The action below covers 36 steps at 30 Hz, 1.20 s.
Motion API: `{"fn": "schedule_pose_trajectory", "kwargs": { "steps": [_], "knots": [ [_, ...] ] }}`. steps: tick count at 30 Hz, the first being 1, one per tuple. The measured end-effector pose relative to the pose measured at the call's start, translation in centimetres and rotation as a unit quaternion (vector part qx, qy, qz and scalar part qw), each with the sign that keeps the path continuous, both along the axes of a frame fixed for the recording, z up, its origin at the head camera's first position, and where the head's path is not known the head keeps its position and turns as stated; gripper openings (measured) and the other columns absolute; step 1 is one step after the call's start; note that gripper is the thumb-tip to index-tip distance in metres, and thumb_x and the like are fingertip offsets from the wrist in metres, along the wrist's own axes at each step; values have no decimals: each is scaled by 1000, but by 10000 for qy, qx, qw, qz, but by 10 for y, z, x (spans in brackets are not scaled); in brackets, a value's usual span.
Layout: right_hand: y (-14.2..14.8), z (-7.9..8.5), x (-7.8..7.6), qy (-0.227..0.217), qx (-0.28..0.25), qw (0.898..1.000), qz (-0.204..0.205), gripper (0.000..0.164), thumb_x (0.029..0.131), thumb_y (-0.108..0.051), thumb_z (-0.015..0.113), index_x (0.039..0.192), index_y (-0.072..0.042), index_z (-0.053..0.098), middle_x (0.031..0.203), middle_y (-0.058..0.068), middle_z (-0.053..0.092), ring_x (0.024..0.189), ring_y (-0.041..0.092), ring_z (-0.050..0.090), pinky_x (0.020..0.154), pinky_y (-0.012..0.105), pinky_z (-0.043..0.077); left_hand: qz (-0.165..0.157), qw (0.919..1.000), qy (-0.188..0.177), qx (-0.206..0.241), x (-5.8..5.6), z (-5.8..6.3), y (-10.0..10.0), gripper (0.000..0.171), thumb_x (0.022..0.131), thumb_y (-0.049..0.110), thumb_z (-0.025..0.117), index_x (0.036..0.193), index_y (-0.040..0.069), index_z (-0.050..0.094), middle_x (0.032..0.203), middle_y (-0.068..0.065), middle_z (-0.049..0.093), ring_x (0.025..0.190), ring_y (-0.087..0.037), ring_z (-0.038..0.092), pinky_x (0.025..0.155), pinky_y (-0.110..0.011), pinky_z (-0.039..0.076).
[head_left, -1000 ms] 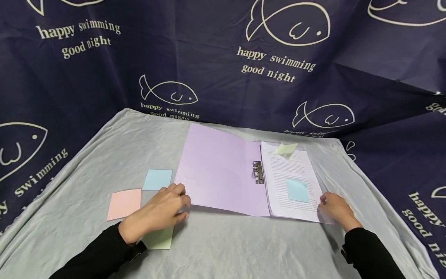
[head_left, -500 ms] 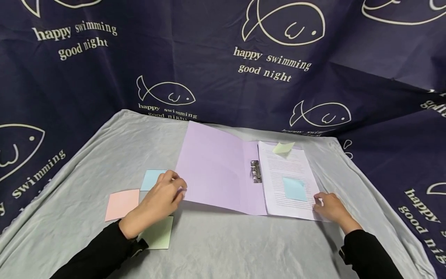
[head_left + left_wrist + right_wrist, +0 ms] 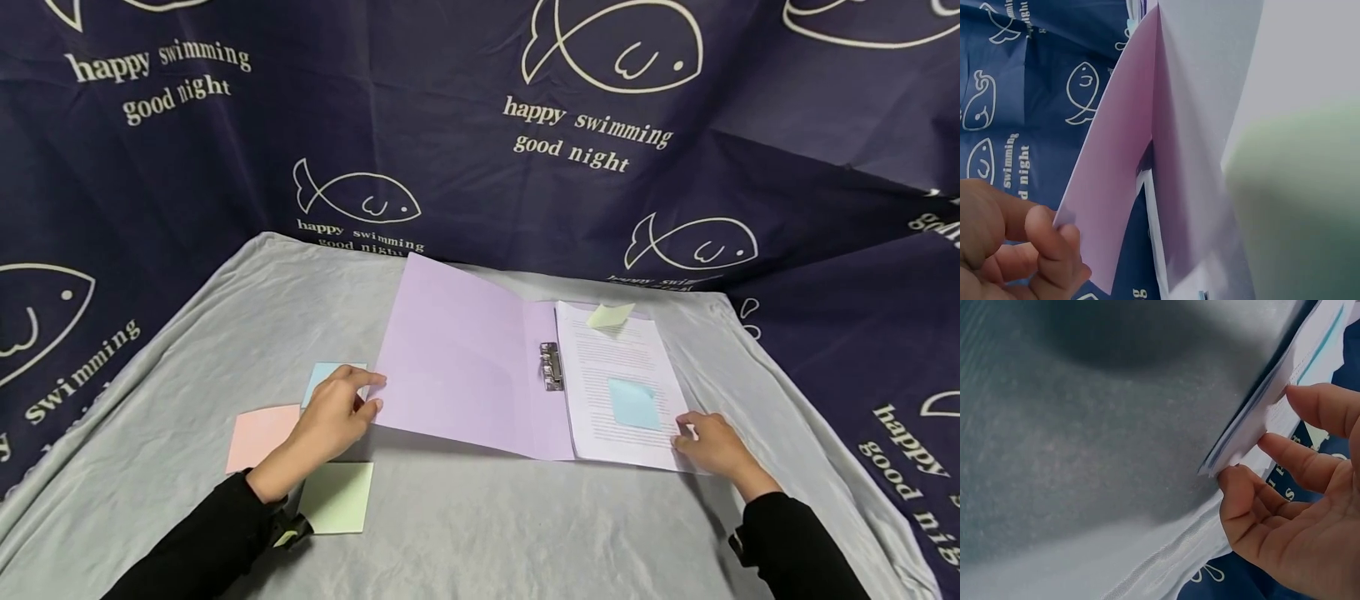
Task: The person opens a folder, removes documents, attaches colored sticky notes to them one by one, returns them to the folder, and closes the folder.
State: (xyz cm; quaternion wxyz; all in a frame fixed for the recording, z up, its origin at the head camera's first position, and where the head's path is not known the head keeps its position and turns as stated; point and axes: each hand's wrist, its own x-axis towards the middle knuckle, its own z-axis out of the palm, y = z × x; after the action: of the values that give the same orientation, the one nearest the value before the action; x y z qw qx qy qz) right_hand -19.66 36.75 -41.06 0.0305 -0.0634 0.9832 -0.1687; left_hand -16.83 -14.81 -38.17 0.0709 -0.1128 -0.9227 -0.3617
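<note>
A lilac file folder point(image 3: 457, 358) lies spread wide on the table, with a metal clip point(image 3: 552, 367) by its spine. Printed sheets point(image 3: 596, 417) cover its right half, a blue sticky note point(image 3: 633, 403) on them and a curled pale green one point(image 3: 611, 317) near the top. My left hand point(image 3: 322, 419) pinches the outer edge of the left cover, which tilts up off the cloth. In the left wrist view that cover point(image 3: 1107, 169) stands between thumb and fingers. At the folder's lower right edge, my right hand point(image 3: 716, 442) holds the margin with bent fingers, fingertips on the layered sheets point(image 3: 1260, 419).
Left of the folder lie blue point(image 3: 321, 379), pink point(image 3: 258, 437) and green point(image 3: 337, 500) sticky note pads, the blue and pink ones partly behind the left hand and arm. A grey cloth point(image 3: 465, 525) covers the table. A dark fish-print curtain point(image 3: 465, 100) hangs behind.
My left hand has come onto the left cover's edge, its fingers now pinching it, and the cover's free side has risen slightly. The right hand stays at the right edge.
</note>
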Motion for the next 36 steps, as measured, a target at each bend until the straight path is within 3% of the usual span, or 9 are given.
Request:
{"fn": "schedule_pose_trajectory", "kwargs": {
  "steps": [4, 9, 13, 19, 24, 28, 31, 36],
  "knots": [
    [0, 1, 0, -103, -259, 9996, 100, 36, 78, -11, 66, 101, 16, 58, 81, 19, 59, 74, 30, 54, 67, 44, 42, 68, 9999, 74, -22, 0, -2, -3, 25, 84, 0, 63, 108, -3, 65, 107, -18, 54, 62, -11, 48, 59, -31, 40],
    [-7, 1, 0, -194, -451, 9986, 172, 37, 78, -11, 68, 100, 16, 58, 86, 24, 60, 80, 34, 56, 70, 46, 43, 67, 9998, 131, -145, -1, -2, -11, 21, 84, -1, 61, 105, -3, 66, 104, -18, 54, 62, -13, 47, 58, -32, 39],
    [-12, 0, 1, -143, -425, 9988, 183, 36, 77, -10, 69, 99, 16, 58, 90, 28, 60, 84, 40, 56, 73, 51, 42, 206, 9957, 407, -811, -2, -1, -9, 21, 82, 0, 62, 102, 0, 68, 103, -19, 54, 69, -24, 53, 57, -37, 42],
    [-12, -1, 2, -41, -336, 9992, 190, 35, 76, -10, 69, 98, 15, 58, 84, 25, 59, 79, 37, 54, 70, 49, 42, 355, 9662, 1516, -2056, -7, -1, 19, 27, 75, 0, 66, 101, 4, 68, 107, -22, 54, 92, -40, 47, 65, -47, 36],
    [-10, -1, 3, 26, -337, 9993, 181, 35, 75, -10, 68, 98, 15, 58, 83, 23, 58, 80, 37, 53, 71, 50, 41, 160, 9438, 2271, -2397, -12, 1, 59, 20, 70, 2, 69, 89, 5, 66, 96, -16, 55, 89, -36, 47, 68, -47, 32],
    [-11, -2, 3, 23, -355, 9993, 140, 36, 75, -10, 69, 100, 14, 58, 84, 22, 57, 81, 37, 52, 71, 50, 40, -16, 9306, 2669, -2506, -14, 0, 89, 14, 67, 9, 71, 77, 7, 61, 82, -11, 51, 80, -31, 47, 66, -44, 33],
    [-12, -3, 3, -62, -371, 9992, 93, 37, 75, -10, 69, 101, 14, 58, 84, 23, 55, 82, 37, 51, 72, 50, 40, -157, 9270, 2685, -2615, -15, -1, 106, 15, 68, 13, 72, 77, 8, 61, 80, -10, 51, 78, -28, 47, 65, -41, 33],
    [-13, -3, 4, -157, -334, 9993, -1, 38, 75, -10, 69, 102, 14, 57, 84, 21, 51, 81, 35, 49, 71, 48, 39, -611, 9381, 2113, -2676, -18, 1, 129, 20, 72, 19, 72, 88, 9, 65, 84, -7, 51, 79, -24, 48, 66, -38, 33]
  ]
}}
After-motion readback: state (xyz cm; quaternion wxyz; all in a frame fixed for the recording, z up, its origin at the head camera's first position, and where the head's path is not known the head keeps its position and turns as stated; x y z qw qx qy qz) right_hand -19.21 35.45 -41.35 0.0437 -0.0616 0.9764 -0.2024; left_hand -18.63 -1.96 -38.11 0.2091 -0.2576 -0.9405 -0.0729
